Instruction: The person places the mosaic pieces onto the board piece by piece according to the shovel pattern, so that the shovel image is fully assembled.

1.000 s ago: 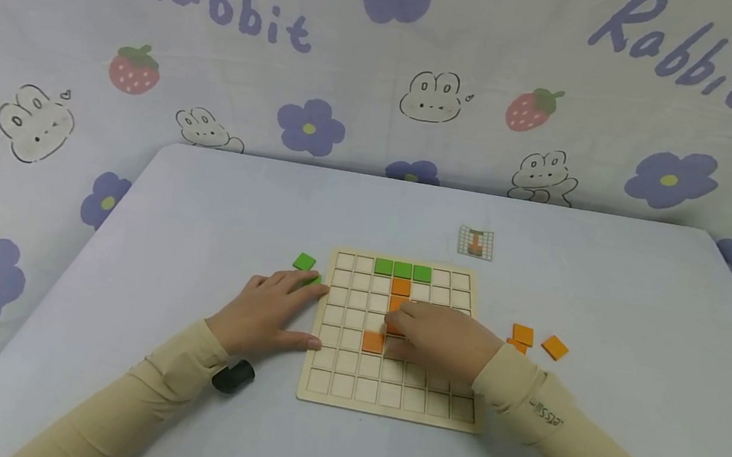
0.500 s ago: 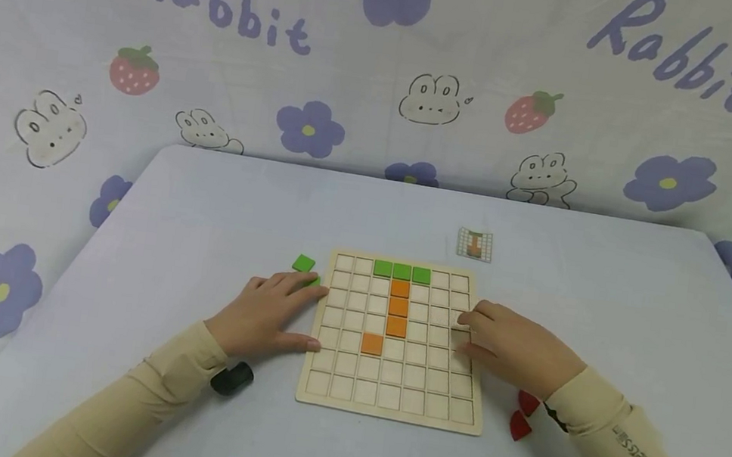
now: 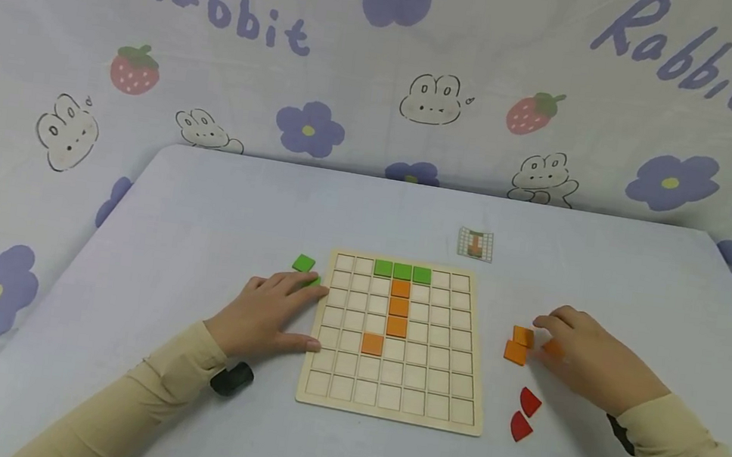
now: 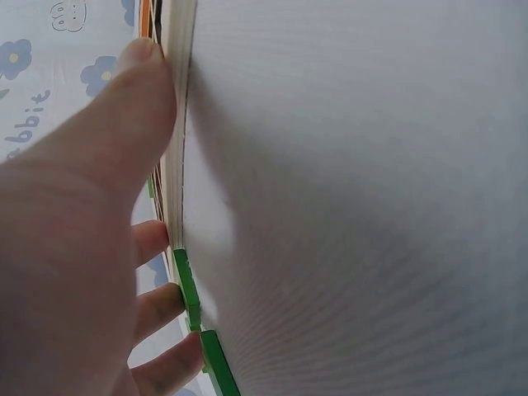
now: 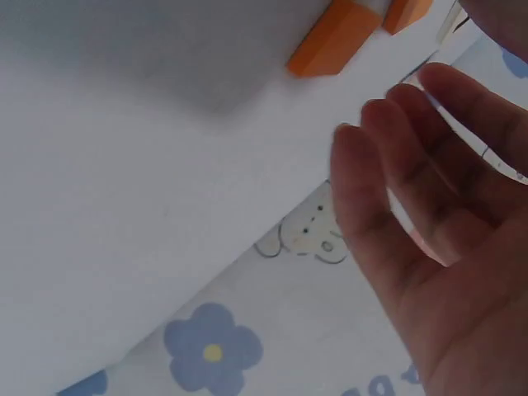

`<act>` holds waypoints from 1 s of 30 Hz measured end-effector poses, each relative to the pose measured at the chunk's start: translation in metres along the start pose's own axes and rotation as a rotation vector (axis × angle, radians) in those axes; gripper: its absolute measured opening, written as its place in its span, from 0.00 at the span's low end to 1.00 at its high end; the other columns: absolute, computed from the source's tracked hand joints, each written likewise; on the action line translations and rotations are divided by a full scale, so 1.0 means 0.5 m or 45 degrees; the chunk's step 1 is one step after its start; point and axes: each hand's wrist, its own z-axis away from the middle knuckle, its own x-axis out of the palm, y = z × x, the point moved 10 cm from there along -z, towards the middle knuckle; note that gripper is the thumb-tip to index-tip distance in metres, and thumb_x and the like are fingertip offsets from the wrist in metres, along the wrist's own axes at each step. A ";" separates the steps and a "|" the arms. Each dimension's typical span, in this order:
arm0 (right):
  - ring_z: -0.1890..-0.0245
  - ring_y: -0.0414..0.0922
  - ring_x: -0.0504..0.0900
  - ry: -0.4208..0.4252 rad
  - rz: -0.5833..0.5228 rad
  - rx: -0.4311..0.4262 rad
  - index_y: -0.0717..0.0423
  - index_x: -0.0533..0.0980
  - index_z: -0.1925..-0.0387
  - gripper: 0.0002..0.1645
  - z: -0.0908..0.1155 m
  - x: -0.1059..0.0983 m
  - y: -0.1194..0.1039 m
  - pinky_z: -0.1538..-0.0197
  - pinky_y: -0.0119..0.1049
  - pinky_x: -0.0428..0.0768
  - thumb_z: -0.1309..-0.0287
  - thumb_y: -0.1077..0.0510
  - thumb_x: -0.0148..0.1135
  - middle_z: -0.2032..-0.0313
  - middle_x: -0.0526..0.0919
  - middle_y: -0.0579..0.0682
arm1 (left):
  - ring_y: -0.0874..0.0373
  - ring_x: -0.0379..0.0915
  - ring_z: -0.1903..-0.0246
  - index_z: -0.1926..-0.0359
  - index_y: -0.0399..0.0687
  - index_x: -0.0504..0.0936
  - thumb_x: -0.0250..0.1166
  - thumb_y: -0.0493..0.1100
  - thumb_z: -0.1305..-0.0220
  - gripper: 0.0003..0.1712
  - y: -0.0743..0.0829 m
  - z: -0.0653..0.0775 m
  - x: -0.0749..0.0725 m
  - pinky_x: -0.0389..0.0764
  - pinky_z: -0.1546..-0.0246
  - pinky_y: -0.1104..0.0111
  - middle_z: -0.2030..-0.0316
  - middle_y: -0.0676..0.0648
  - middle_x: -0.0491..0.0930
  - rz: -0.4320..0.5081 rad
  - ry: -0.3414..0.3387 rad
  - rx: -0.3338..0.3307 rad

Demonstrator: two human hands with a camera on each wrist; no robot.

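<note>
My left hand [image 3: 266,313] lies along the left edge of the wooden grid board [image 3: 387,416], its thumb and fingers touching the rim. Beside those fingers are two green tiles [image 3: 304,263], one partly hidden. In the board, 3 green tiles [image 3: 402,272] fill part of the top row; 3 orange tiles [image 3: 399,307] run down below the middle one, and another orange tile [image 3: 372,344] sits lower left. My right hand [image 3: 597,357] hovers over loose orange tiles [image 3: 516,353] to the right, partly covering one. The right wrist view shows its fingers [image 5: 359,169] loosely bent, apart from the tiles.
Two red quarter-round pieces [image 3: 521,427] lie nearer than the orange tiles. A small patterned card [image 3: 476,244] is behind the board. A black cylindrical object [image 3: 232,379] lies by my left wrist. A printed cloth [image 3: 372,69] hangs behind the white table [image 3: 261,193].
My right hand has left the board and moved right to the loose orange tiles, revealing 3 orange tiles in a column. The red pieces are now uncovered. My left hand has stayed put.
</note>
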 end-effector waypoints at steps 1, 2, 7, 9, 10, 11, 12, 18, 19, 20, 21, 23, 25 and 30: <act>0.60 0.49 0.80 -0.007 0.000 0.007 0.61 0.78 0.54 0.23 0.003 0.000 0.007 0.56 0.44 0.81 0.52 0.57 0.73 0.59 0.79 0.54 | 0.45 0.59 0.33 0.31 0.57 0.65 0.59 0.73 0.45 0.45 0.000 0.000 -0.001 0.66 0.47 0.50 0.30 0.45 0.61 0.002 0.000 -0.001; 0.60 0.50 0.80 -0.017 0.003 0.016 0.61 0.78 0.54 0.23 0.006 0.002 0.013 0.56 0.45 0.81 0.52 0.57 0.74 0.59 0.79 0.55 | 0.45 0.59 0.33 0.31 0.57 0.65 0.59 0.73 0.45 0.45 0.001 0.000 -0.001 0.66 0.47 0.50 0.30 0.45 0.61 0.004 0.000 -0.001; 0.63 0.50 0.79 -0.064 -0.002 0.046 0.62 0.78 0.56 0.23 0.013 0.020 0.033 0.57 0.46 0.81 0.53 0.56 0.75 0.63 0.79 0.54 | 0.45 0.59 0.33 0.32 0.57 0.65 0.60 0.72 0.45 0.45 0.003 0.001 -0.004 0.66 0.47 0.49 0.30 0.45 0.61 0.016 0.001 0.002; 0.65 0.48 0.79 -0.063 -0.015 0.046 0.62 0.78 0.57 0.22 0.014 0.026 0.036 0.58 0.45 0.81 0.53 0.57 0.74 0.65 0.79 0.53 | 0.45 0.60 0.34 0.32 0.56 0.65 0.60 0.72 0.45 0.45 0.005 0.001 -0.006 0.66 0.48 0.49 0.31 0.44 0.61 0.013 0.009 0.009; 0.66 0.47 0.79 -0.064 -0.020 0.051 0.62 0.78 0.58 0.21 0.015 0.028 0.038 0.59 0.44 0.81 0.53 0.58 0.74 0.65 0.79 0.52 | 0.44 0.60 0.34 0.32 0.56 0.65 0.60 0.72 0.45 0.45 0.005 0.001 -0.006 0.66 0.48 0.49 0.31 0.44 0.61 0.012 0.011 0.011; 0.66 0.47 0.78 -0.064 -0.030 0.056 0.62 0.79 0.58 0.20 0.015 0.030 0.040 0.59 0.44 0.81 0.53 0.58 0.74 0.65 0.78 0.52 | 0.44 0.60 0.34 0.32 0.56 0.65 0.60 0.72 0.45 0.45 0.005 0.000 -0.006 0.66 0.48 0.49 0.31 0.44 0.61 0.010 0.012 0.011; 0.66 0.47 0.78 -0.063 -0.037 0.059 0.61 0.79 0.58 0.20 0.015 0.032 0.041 0.59 0.44 0.81 0.53 0.58 0.74 0.65 0.78 0.52 | 0.44 0.60 0.34 0.32 0.56 0.65 0.60 0.72 0.45 0.45 0.005 0.001 -0.006 0.66 0.48 0.49 0.31 0.44 0.61 0.009 0.015 0.013; 0.65 0.48 0.79 -0.093 -0.058 0.095 0.63 0.78 0.57 0.19 0.016 0.039 0.042 0.58 0.44 0.81 0.53 0.62 0.73 0.64 0.78 0.53 | 0.44 0.59 0.34 0.32 0.56 0.65 0.61 0.72 0.45 0.45 0.003 0.001 -0.005 0.66 0.48 0.49 0.31 0.44 0.61 0.016 0.021 0.021; 0.64 0.48 0.79 -0.103 -0.059 0.107 0.63 0.78 0.57 0.19 0.016 0.040 0.042 0.58 0.45 0.81 0.52 0.63 0.73 0.64 0.78 0.53 | 0.44 0.59 0.34 0.32 0.55 0.66 0.61 0.72 0.45 0.45 0.004 0.001 -0.005 0.66 0.48 0.49 0.31 0.44 0.61 0.017 0.022 0.024; 0.64 0.48 0.79 -0.110 -0.059 0.118 0.63 0.78 0.57 0.19 0.017 0.040 0.043 0.57 0.45 0.81 0.52 0.63 0.72 0.63 0.78 0.53 | 0.44 0.59 0.34 0.32 0.55 0.66 0.61 0.72 0.46 0.45 0.004 0.001 -0.005 0.66 0.48 0.49 0.31 0.44 0.61 0.017 0.023 0.027; 0.64 0.48 0.79 -0.116 -0.059 0.127 0.64 0.78 0.57 0.18 0.017 0.041 0.043 0.57 0.46 0.81 0.52 0.63 0.72 0.63 0.78 0.53 | 0.44 0.59 0.34 0.32 0.55 0.66 0.61 0.72 0.46 0.46 0.004 0.001 -0.006 0.66 0.48 0.49 0.31 0.44 0.61 0.017 0.024 0.029; 0.64 0.48 0.78 -0.125 -0.062 0.144 0.64 0.78 0.58 0.18 0.019 0.042 0.043 0.56 0.47 0.81 0.51 0.62 0.72 0.63 0.78 0.53 | 0.44 0.59 0.34 0.32 0.55 0.66 0.61 0.72 0.46 0.46 0.005 0.002 -0.005 0.66 0.48 0.48 0.31 0.44 0.61 0.019 0.022 0.030; 0.64 0.48 0.78 -0.126 -0.062 0.150 0.63 0.78 0.58 0.17 0.020 0.043 0.043 0.56 0.47 0.81 0.51 0.62 0.72 0.64 0.78 0.53 | 0.44 0.59 0.34 0.32 0.55 0.66 0.61 0.72 0.46 0.46 0.005 0.003 -0.005 0.66 0.48 0.48 0.31 0.44 0.61 0.016 0.025 0.033; 0.64 0.48 0.78 -0.115 -0.046 0.153 0.62 0.78 0.59 0.16 0.022 0.044 0.042 0.56 0.46 0.81 0.50 0.61 0.72 0.64 0.78 0.52 | 0.44 0.59 0.34 0.32 0.55 0.65 0.60 0.72 0.45 0.45 0.003 0.004 -0.003 0.67 0.48 0.49 0.31 0.44 0.61 0.012 0.019 0.029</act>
